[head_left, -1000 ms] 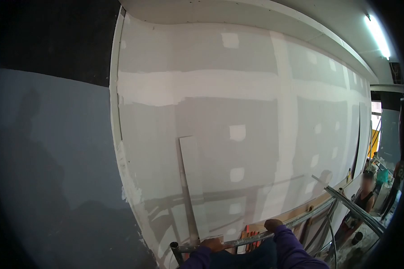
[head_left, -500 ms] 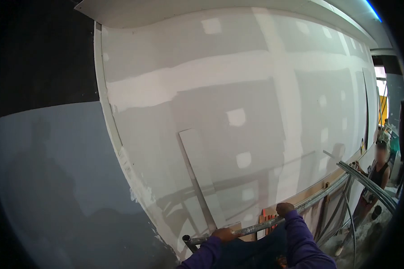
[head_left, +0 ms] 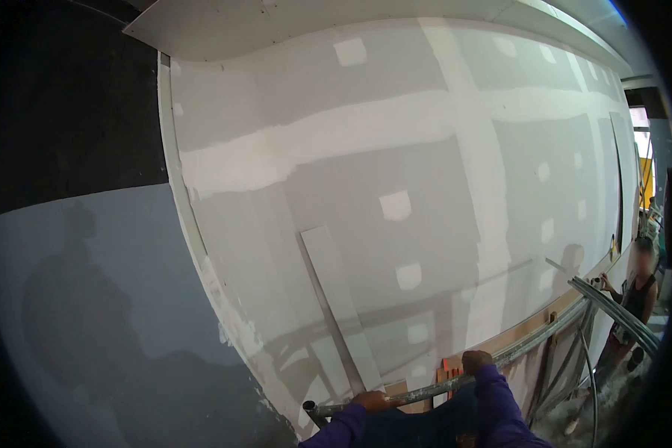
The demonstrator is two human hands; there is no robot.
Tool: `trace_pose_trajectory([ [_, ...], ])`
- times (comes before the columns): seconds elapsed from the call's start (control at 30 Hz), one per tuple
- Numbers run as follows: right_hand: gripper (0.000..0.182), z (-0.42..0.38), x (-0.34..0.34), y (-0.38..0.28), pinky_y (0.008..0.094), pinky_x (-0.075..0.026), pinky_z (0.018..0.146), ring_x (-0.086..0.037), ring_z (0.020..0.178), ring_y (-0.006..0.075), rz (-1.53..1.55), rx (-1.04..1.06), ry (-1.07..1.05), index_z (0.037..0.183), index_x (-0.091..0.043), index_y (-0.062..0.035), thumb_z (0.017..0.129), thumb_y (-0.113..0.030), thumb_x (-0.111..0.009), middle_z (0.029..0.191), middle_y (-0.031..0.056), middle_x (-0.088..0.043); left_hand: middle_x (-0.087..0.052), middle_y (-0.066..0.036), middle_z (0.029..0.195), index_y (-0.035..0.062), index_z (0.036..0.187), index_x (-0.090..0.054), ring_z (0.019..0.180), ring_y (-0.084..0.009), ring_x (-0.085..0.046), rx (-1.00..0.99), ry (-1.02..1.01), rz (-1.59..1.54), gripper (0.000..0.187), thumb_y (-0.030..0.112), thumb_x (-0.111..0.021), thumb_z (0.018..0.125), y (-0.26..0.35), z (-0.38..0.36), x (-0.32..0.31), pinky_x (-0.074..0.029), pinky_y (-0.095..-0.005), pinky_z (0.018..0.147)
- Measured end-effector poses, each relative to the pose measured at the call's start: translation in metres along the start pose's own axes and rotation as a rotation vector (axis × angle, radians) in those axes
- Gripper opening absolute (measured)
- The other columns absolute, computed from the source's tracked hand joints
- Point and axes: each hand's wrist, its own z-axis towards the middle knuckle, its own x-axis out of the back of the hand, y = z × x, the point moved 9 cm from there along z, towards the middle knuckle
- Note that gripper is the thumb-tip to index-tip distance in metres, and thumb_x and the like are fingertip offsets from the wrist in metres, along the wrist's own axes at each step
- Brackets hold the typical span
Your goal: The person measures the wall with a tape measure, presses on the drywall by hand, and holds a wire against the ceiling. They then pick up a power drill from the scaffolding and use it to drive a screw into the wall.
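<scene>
Both hands grip a long, paint-spattered metal rail (head_left: 440,388) that crosses in front of my body. My left hand (head_left: 373,401), in a purple sleeve, is wrapped round the rail near its left end. Further right, my right hand (head_left: 476,362) is closed on the same rail, beside some orange strips (head_left: 449,368). Beyond the rail, a narrow light board (head_left: 334,299) leans on the plasterboard wall (head_left: 381,164), its lower end close behind my left hand. Pale filler covers the wall's joints and several square patches.
A person (head_left: 638,295) in a dark sleeveless top stands at the far right, one hand at the rail's far part. A bundle of metal profiles (head_left: 616,313) juts out near them. A dark and grey-blue wall (head_left: 89,276) stands on the left.
The view has tilted slightly, so the wall and board sit a little lower in it. Both hands keep their hold on the rail.
</scene>
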Motion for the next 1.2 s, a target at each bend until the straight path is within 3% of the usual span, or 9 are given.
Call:
trace_pose_trajectory([
  [0.23, 0.02, -0.005, 0.003, -0.001, 0.0462, -0.055, 0.081, -0.069, 0.093, 0.0342, 0.038, 0.024, 0.05, 0.093, -0.073, -0.0131, 0.082, -0.024, -0.06, 0.098, 0.0129, -0.072, -0.063, -0.02, 0.126, 0.0076, 0.126, -0.064, 0.119, -0.0372, -0.058, 0.007, -0.031, 0.049, 0.101, 0.091, -0.038, 0.074, -0.007, 0.013, -0.009, -0.045, -0.0427, 0.1],
  [0.37, 0.02, -0.024, 0.024, -0.01, 0.0459, -0.055, 0.081, -0.069, 0.093, 0.0336, 0.05, 0.028, 0.108, 0.091, -0.072, -0.0125, 0.082, -0.023, -0.059, 0.1, 0.012, -0.072, -0.063, -0.02, 0.125, 0.0041, 0.123, -0.065, 0.117, -0.0369, -0.059, -0.025, -0.069, 0.011, 0.103, 0.091, -0.036, 0.075, -0.004, 0.011, -0.01, -0.045, -0.0433, 0.099],
  [0.47, 0.023, 0.0, -0.006, 0.0, 0.0463, -0.054, 0.082, -0.069, 0.096, 0.0339, 0.036, 0.056, 0.072, 0.096, -0.071, -0.0135, 0.08, -0.029, -0.067, 0.098, 0.014, -0.072, -0.064, -0.02, 0.123, 0.0034, 0.121, -0.066, 0.114, -0.0369, -0.06, -0.001, -0.082, 0.019, 0.103, 0.09, -0.035, 0.076, -0.002, 0.005, -0.009, -0.046, -0.0439, 0.097],
  [0.57, 0.027, 0.005, -0.017, 0.009, 0.0467, -0.054, 0.082, -0.068, 0.096, 0.0344, 0.088, 0.034, 0.096, 0.102, -0.07, -0.0139, 0.08, -0.029, -0.068, 0.1, 0.0146, -0.071, -0.065, -0.02, 0.121, 0.0034, 0.119, -0.067, 0.112, -0.037, -0.061, -0.008, -0.067, 0.036, 0.101, 0.09, -0.035, 0.077, 0.008, -0.005, 0.0, -0.047, -0.0443, 0.096],
  [0.97, 0.025, -0.004, -0.002, 0.0, 0.0487, -0.054, 0.081, -0.068, 0.092, 0.0363, 0.075, 0.084, 0.109, 0.096, -0.069, -0.0091, 0.08, -0.028, -0.063, 0.095, 0.0164, -0.071, -0.066, -0.02, 0.119, 0.0045, 0.117, -0.068, 0.111, -0.0366, -0.062, 0.011, -0.069, 0.065, 0.098, 0.088, -0.037, 0.078, 0.009, -0.005, 0.0, -0.048, -0.0436, 0.094],
  [1.2, 0.024, 0.001, 0.001, 0.005, 0.05, -0.053, 0.078, -0.068, 0.091, 0.0373, 0.127, 0.054, 0.126, 0.1, -0.068, -0.0127, 0.086, -0.029, -0.058, 0.094, 0.0169, -0.071, -0.066, -0.02, 0.12, 0.0051, 0.122, -0.065, 0.112, -0.0365, -0.061, -0.01, -0.06, 0.033, 0.097, 0.087, -0.041, 0.077, -0.006, 0.014, -0.014, -0.047, -0.0436, 0.095],
])
